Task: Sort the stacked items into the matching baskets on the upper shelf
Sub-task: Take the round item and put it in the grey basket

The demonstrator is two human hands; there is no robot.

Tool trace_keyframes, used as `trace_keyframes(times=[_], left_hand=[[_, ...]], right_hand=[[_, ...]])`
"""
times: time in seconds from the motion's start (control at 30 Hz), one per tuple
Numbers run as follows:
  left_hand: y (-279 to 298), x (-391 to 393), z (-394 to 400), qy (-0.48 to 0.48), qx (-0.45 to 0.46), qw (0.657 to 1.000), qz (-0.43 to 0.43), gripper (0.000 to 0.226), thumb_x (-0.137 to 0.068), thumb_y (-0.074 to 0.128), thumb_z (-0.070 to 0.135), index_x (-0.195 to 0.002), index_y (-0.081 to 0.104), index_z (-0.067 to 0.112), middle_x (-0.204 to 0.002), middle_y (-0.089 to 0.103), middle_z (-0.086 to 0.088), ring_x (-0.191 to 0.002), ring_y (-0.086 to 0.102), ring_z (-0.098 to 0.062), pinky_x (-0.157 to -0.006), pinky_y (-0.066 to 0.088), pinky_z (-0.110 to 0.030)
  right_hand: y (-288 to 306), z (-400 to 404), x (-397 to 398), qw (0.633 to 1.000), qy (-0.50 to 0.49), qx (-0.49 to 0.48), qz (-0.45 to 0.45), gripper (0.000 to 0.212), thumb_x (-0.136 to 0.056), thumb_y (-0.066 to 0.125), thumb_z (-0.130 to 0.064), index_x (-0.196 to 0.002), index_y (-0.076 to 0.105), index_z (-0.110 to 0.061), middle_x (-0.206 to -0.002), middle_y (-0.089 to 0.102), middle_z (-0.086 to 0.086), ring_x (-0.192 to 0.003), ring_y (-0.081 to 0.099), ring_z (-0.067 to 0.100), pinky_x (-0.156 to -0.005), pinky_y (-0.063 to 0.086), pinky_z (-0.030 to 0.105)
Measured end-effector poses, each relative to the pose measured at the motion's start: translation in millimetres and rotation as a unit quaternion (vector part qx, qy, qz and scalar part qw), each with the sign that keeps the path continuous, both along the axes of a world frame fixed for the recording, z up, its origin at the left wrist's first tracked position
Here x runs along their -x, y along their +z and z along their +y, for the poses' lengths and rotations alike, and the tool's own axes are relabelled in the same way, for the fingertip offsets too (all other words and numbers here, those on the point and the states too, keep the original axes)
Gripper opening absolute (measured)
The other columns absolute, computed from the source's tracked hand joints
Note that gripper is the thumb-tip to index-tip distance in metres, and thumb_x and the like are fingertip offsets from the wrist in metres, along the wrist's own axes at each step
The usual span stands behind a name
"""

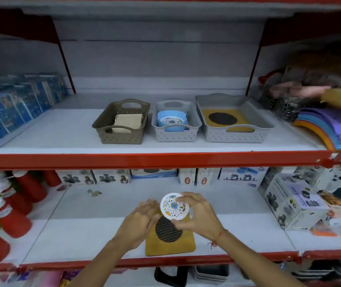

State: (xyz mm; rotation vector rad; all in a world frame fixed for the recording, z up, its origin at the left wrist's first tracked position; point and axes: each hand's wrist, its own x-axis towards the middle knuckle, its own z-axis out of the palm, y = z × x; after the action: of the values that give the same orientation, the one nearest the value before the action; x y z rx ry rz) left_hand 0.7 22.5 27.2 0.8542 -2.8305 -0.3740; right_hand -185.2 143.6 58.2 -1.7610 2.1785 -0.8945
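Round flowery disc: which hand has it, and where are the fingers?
The right hand pinches the white floral disc by its rim. The left hand holds nothing.

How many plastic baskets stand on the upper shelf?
3, side by side: a brown basket at left holding beige squares, a small grey basket in the middle holding blue items, a wide grey basket at right holding a mustard mat. None seems hidden.

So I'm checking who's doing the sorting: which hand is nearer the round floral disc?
Right. The right hand grips the floral disc; the left hand hovers open just beside it.
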Motion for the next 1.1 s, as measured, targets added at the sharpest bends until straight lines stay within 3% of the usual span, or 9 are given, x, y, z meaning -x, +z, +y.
trace_keyframes(times=[0.17,0.4,0.53,0.63,0.7,0.77,0.93,1.03,1.1], left_hand=[[65.0,-6.3,8.2,-0.022,0.081,0.987,0.139,0.066,-0.096,0.007,0.053,-0.141,0.041,0.02,-0.149,0.037,0.004,-0.141,0.029,-0.01,-0.117,0.011,-0.019],[175.2,3.1,2.6,-0.068,0.242,0.922,0.294,0.044,-0.099,0.034,0.029,-0.132,0.053,0.006,-0.14,0.051,-0.004,-0.134,0.043,-0.012,-0.119,0.024,-0.028],[216.5,24.7,-18.5,0.008,0.189,0.957,0.219,0.065,-0.093,0.028,0.051,-0.144,0.033,0.01,-0.152,0.03,-0.002,-0.144,0.021,-0.012,-0.118,0.004,-0.021],[230.7,41.9,-44.9,0.029,0.123,0.989,0.079,0.069,-0.094,0.028,0.053,-0.147,0.025,0.01,-0.155,0.028,-0.012,-0.145,0.021,-0.022,-0.12,0.008,-0.031],[233.9,50.5,-57.5,0.05,0.081,0.995,0.025,0.062,-0.094,0.032,0.054,-0.137,0.039,0.011,-0.146,0.042,-0.016,-0.139,0.032,-0.028,-0.118,0.024,-0.041],[235.3,56.4,-64.0,0.067,0.059,0.996,0.011,0.054,-0.093,0.035,0.054,-0.123,0.05,0.012,-0.133,0.054,-0.016,-0.128,0.042,-0.031,-0.105,0.039,-0.044],[242.1,57.8,-57.6,0.056,0.076,0.996,-0.002,0.044,-0.097,0.04,0.042,-0.12,0.053,0.007,-0.13,0.053,-0.017,-0.124,0.044,-0.033,-0.1,0.037,-0.041],[242.4,55.8,-57.2,0.047,0.082,0.996,-0.002,0.041,-0.098,0.039,0.041,-0.12,0.052,0.008,-0.13,0.054,-0.017,-0.124,0.044,-0.033,-0.1,0.037,-0.04],[241.2,55.7,-59.0,0.044,0.086,0.995,-0.009,0.042,-0.098,0.038,0.041,-0.122,0.051,0.009,-0.133,0.053,-0.015,-0.127,0.043,-0.034,-0.103,0.037,-0.04]], right_hand=[[79.6,23.0,2.8,0.993,0.004,0.118,0.006,0.061,-0.056,0.077,-0.051,-0.111,0.068,-0.027,-0.127,0.06,-0.008,-0.114,0.053,0.006,-0.1,0.039,0.018],[170.6,14.0,8.2,0.969,-0.001,0.24,0.058,0.057,-0.059,0.08,-0.047,-0.11,0.068,-0.024,-0.122,0.063,-0.01,-0.113,0.054,0.003,-0.098,0.04,0.01],[203.2,-25.1,22.1,0.975,-0.038,0.204,0.075,0.051,-0.06,0.081,-0.046,-0.105,0.07,-0.024,-0.115,0.069,-0.008,-0.102,0.06,0.009,-0.09,0.044,0.011],[219.9,-65.7,35.0,0.983,-0.076,0.14,0.094,0.046,-0.062,0.077,-0.05,-0.097,0.071,-0.021,-0.104,0.075,-0.002,-0.092,0.068,0.014,-0.08,0.054,0.024],[224.1,-90.0,42.8,0.989,-0.091,0.088,0.08,0.044,-0.063,0.076,-0.051,-0.093,0.069,-0.02,-0.103,0.074,0.003,-0.091,0.067,0.018,-0.074,0.052,0.024],[224.4,-110.1,48.0,0.992,-0.095,0.045,0.062,0.042,-0.066,0.075,-0.05,-0.093,0.067,-0.018,-0.106,0.071,0.006,-0.093,0.065,0.021,-0.077,0.052,0.027],[214.3,-139.0,51.9,0.995,-0.074,-0.015,0.069,0.039,-0.077,0.068,-0.051,-0.094,0.068,-0.017,-0.109,0.068,0.004,-0.098,0.061,0.021,-0.085,0.048,0.03],[210.2,-147.0,56.1,0.994,-0.06,-0.059,0.075,0.036,-0.085,0.058,-0.048,-0.076,0.073,-0.016,-0.082,0.069,0.004,-0.073,0.056,0.017,-0.067,0.042,0.026],[210.8,-153.3,58.3,0.992,-0.062,-0.085,0.068,0.042,-0.089,0.049,-0.048,-0.065,0.069,-0.019,-0.076,0.066,0.005,-0.07,0.056,0.019,-0.068,0.045,0.029]])
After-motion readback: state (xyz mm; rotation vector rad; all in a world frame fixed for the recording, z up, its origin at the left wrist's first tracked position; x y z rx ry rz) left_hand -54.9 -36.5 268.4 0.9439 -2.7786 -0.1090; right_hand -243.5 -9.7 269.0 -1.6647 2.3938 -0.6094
